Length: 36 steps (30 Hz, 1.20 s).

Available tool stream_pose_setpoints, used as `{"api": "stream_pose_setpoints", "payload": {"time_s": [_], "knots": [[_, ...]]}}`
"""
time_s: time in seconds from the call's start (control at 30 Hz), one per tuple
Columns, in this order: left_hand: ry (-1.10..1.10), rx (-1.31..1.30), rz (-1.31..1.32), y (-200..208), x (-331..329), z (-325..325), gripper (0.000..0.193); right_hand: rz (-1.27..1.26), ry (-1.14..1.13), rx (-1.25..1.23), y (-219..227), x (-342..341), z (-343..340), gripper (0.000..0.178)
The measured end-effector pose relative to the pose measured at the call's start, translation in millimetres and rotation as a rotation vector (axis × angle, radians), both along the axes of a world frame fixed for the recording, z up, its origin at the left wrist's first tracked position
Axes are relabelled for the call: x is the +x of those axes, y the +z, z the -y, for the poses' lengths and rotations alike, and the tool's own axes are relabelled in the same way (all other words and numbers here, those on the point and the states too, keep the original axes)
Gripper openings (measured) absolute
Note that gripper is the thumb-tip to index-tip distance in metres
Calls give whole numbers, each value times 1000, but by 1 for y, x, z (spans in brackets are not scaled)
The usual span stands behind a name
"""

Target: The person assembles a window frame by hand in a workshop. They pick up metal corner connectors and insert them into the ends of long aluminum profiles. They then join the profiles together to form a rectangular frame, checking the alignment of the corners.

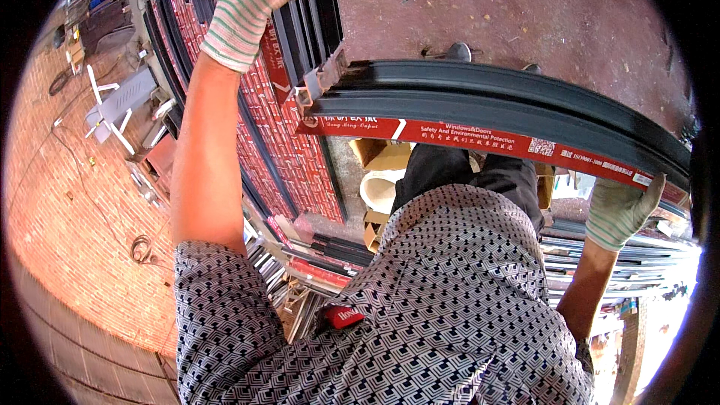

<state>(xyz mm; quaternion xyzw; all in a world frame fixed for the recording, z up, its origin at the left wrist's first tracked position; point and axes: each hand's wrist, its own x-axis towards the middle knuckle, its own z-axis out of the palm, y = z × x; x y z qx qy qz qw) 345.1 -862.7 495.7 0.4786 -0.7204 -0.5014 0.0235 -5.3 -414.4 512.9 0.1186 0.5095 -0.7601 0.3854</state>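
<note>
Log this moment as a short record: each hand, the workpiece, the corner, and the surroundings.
Left hand: gloved, gripping the upper black profile
Right hand: gloved, holding the long black profile near its far right end
Workpiece: two black profiles set at an angle; a red printed strip runs along the long one
Corner: silver metal pieces show where the profiles meet; how tightly they fit is unclear
Surroundings: white bucket, cardboard box, reddish floor
</note>
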Motion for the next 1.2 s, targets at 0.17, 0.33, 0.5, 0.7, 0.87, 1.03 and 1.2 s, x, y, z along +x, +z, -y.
{"api": "stream_pose_setpoints", "payload": {"time_s": [0.17,0.33,0.5,0.7,0.87,1.03,1.2], "knots": [[70,-16,20,8,-14,-14,37,2,54,22,-3,12,5,53],[-20,-95,37,-6,-3,3,37,163,20,3,-4,49,24,57],[-40,15,-124,-8,-13,2,35,360,177,-122,0,91,64,58],[-115,66,-57,6,-29,-14,30,274,369,-115,-9,124,96,51],[156,265,-163,39,-64,-46,49,249,508,-11,-8,114,90,63],[177,249,-180,34,-62,-45,44,276,442,-99,0,113,98,42],[165,236,-150,36,-64,-39,35,304,444,-157,3,109,101,32]]}}
